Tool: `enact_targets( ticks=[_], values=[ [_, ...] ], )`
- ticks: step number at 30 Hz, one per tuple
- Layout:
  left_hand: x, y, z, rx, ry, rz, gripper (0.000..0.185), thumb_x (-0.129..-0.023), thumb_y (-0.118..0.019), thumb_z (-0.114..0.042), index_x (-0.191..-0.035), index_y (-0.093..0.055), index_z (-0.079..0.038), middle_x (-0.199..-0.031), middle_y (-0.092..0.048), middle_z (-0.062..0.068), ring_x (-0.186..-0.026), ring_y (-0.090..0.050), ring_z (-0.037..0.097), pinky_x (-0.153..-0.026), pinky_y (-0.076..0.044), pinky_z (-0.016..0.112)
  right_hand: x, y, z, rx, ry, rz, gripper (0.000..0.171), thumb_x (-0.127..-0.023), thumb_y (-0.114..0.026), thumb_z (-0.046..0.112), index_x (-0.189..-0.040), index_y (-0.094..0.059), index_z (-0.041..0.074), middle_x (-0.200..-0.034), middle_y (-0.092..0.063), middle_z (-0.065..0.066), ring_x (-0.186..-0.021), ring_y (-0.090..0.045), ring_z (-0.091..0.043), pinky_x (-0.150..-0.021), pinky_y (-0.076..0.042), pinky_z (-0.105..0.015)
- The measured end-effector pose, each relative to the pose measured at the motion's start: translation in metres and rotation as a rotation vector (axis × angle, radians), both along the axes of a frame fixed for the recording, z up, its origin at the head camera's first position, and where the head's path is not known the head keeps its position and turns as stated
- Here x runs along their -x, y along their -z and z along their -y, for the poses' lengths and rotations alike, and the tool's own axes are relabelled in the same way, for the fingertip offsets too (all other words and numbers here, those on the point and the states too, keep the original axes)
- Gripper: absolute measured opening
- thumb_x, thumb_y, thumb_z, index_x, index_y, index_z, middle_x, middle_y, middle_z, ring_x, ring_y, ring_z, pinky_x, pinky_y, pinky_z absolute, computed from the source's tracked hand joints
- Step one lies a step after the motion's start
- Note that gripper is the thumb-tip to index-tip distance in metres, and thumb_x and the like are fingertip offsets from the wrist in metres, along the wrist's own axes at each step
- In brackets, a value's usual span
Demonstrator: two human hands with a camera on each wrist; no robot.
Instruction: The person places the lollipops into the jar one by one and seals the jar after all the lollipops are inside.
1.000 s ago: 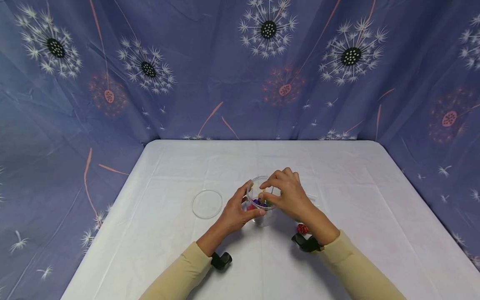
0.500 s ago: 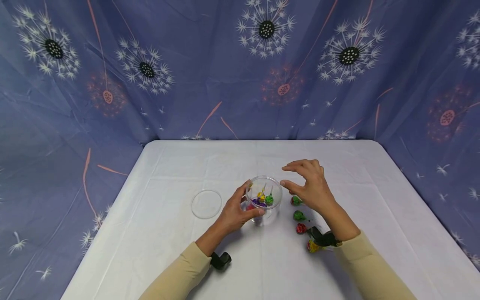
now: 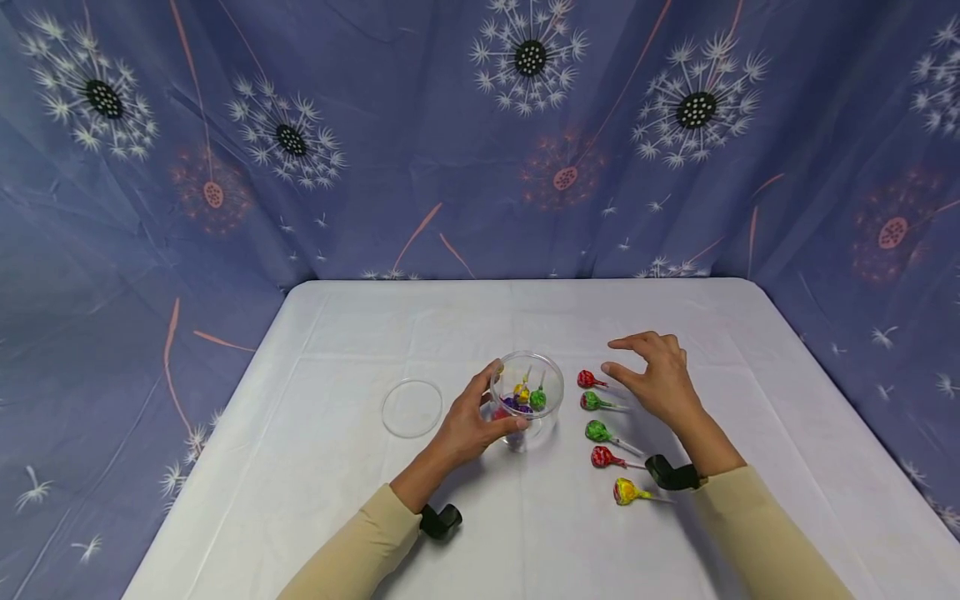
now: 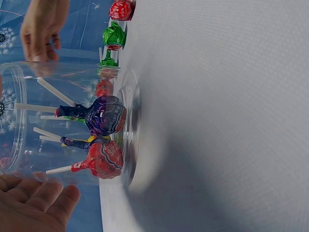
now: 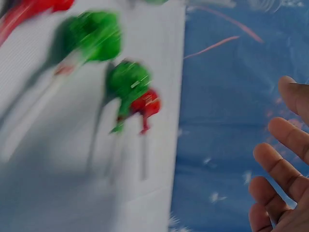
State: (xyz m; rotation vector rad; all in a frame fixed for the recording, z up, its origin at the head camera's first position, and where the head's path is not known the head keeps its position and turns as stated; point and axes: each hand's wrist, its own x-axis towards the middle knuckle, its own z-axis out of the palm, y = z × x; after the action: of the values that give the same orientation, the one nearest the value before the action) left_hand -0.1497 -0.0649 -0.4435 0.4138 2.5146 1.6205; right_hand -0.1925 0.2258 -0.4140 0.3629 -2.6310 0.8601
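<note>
From the head view, my left hand (image 3: 471, 419) grips the clear plastic cup (image 3: 527, 398) standing near the middle of the bench (image 3: 360, 333), fingers curled round its near-left wall. The cup holds several lollipops, heads down and sticks up. My right hand (image 3: 654, 379) hangs over the bench with fingers loosely spread and nothing in them, just beside the far end of a row of five lollipops lying to the right of the cup: a red lollipop (image 3: 586, 379) nearest the fingertips, then green (image 3: 591, 402), green (image 3: 597, 431), red (image 3: 602, 457) and yellow (image 3: 625, 492). In my judgement the clean way is to pinch the far red one by its stick, keep the cup steady and lower it in head first. A clear lid (image 3: 412, 408) lies flat to the left of the cup, well out of the way. The sticks already pointing up in the cup could catch a newcomer.

The left wrist view shows the cup wall close up, with a purple lollipop (image 4: 106, 115) and a red one (image 4: 104, 159) resting on its bottom. My left fingers (image 4: 38, 198) lie against the wall.

The right wrist view is blurred. I can make out the row's green and red heads (image 5: 130, 82) on the bench and my right fingers (image 5: 280, 164) spread, touching nothing.
</note>
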Motion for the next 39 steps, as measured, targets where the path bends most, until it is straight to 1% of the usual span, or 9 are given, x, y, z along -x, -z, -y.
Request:
enact_targets(
  ticks=[3,8,12,18,25,29,32,36,39],
  values=[
    [0.000,0.000,0.000,-0.001,-0.002,0.003,0.094,-0.075,-0.077,-0.039,-0.150,-0.023,-0.023,-0.149,-0.036,0.010,-0.135,-0.041,0.031,-0.111,-0.037,0.046,0.003,0.011,-0.008,-0.004,0.026,0.067,0.036,-0.081,-0.074,0.026,-0.111,-0.068,0.006,-0.108,-0.060,-0.019,-0.101,-0.041,-0.034,-0.079,-0.025,-0.045],
    [0.000,0.000,0.000,0.001,-0.007,0.012,0.094,-0.075,-0.077,-0.041,-0.150,-0.023,-0.025,-0.150,-0.036,0.010,-0.134,-0.042,0.033,-0.110,-0.037,0.048,0.007,0.025,-0.020,-0.029,0.060,0.200,0.038,-0.083,-0.072,0.030,-0.112,-0.067,0.005,-0.113,-0.060,-0.022,-0.106,-0.041,-0.037,-0.083,-0.027,-0.048],
    [0.000,0.000,0.001,-0.003,-0.007,0.013,0.093,-0.075,-0.077,-0.040,-0.150,-0.023,-0.025,-0.150,-0.036,0.010,-0.134,-0.042,0.033,-0.110,-0.037,0.048,0.009,0.033,-0.026,-0.055,0.065,0.269,0.038,-0.083,-0.071,0.031,-0.111,-0.068,0.004,-0.113,-0.061,-0.024,-0.104,-0.043,-0.038,-0.084,-0.027,-0.050],
    [0.000,0.000,0.001,-0.015,0.001,0.005,0.093,-0.076,-0.077,-0.040,-0.150,-0.023,-0.025,-0.150,-0.035,0.010,-0.136,-0.040,0.031,-0.111,-0.036,0.047,0.012,0.043,-0.030,-0.069,0.061,0.301,0.036,-0.083,-0.071,0.029,-0.108,-0.069,0.003,-0.106,-0.062,-0.022,-0.097,-0.046,-0.035,-0.082,-0.029,-0.050],
    [0.000,0.000,0.000,-0.025,0.005,0.011,0.093,-0.076,-0.077,-0.039,-0.150,-0.023,-0.024,-0.151,-0.035,0.010,-0.137,-0.038,0.032,-0.112,-0.035,0.047,0.016,0.053,-0.032,-0.060,0.076,0.370,0.031,-0.084,-0.070,0.025,-0.105,-0.070,0.003,-0.101,-0.063,-0.020,-0.096,-0.047,-0.032,-0.090,-0.028,-0.054],
    [0.000,0.000,0.000,-0.023,0.004,0.013,0.093,-0.076,-0.078,-0.038,-0.150,-0.023,-0.024,-0.150,-0.035,0.010,-0.137,-0.038,0.033,-0.112,-0.035,0.047,0.017,0.056,-0.033,-0.059,0.080,0.387,0.026,-0.085,-0.069,0.024,-0.101,-0.071,0.004,-0.100,-0.063,-0.018,-0.096,-0.047,-0.032,-0.092,-0.027,-0.054],
    [0.000,0.000,0.000,-0.023,0.003,0.012,0.093,-0.076,-0.078,-0.037,-0.150,-0.023,-0.024,-0.151,-0.035,0.010,-0.137,-0.038,0.033,-0.112,-0.034,0.047,0.017,0.057,-0.033,-0.062,0.067,0.395,0.023,-0.086,-0.068,0.023,-0.098,-0.072,0.005,-0.099,-0.064,-0.017,-0.096,-0.049,-0.032,-0.092,-0.027,-0.055],
    [0.000,-0.001,0.001,-0.025,0.003,0.013,0.093,-0.076,-0.078,-0.037,-0.150,-0.023,-0.025,-0.150,-0.035,0.009,-0.137,-0.038,0.033,-0.112,-0.034,0.047,0.017,0.058,-0.034,-0.072,0.052,0.403,0.020,-0.087,-0.067,0.023,-0.096,-0.073,0.006,-0.097,-0.064,-0.016,-0.095,-0.051,-0.032,-0.090,-0.029,-0.055],
    [0.000,0.000,0.001,-0.020,0.004,0.015,0.093,-0.076,-0.078,-0.038,-0.150,-0.023,-0.025,-0.150,-0.036,0.010,-0.136,-0.039,0.033,-0.111,-0.035,0.048,0.018,0.060,-0.034,-0.073,0.052,0.404,0.019,-0.087,-0.067,0.024,-0.094,-0.074,0.008,-0.097,-0.064,-0.014,-0.094,-0.051,-0.030,-0.086,-0.032,-0.052]
  ],
)
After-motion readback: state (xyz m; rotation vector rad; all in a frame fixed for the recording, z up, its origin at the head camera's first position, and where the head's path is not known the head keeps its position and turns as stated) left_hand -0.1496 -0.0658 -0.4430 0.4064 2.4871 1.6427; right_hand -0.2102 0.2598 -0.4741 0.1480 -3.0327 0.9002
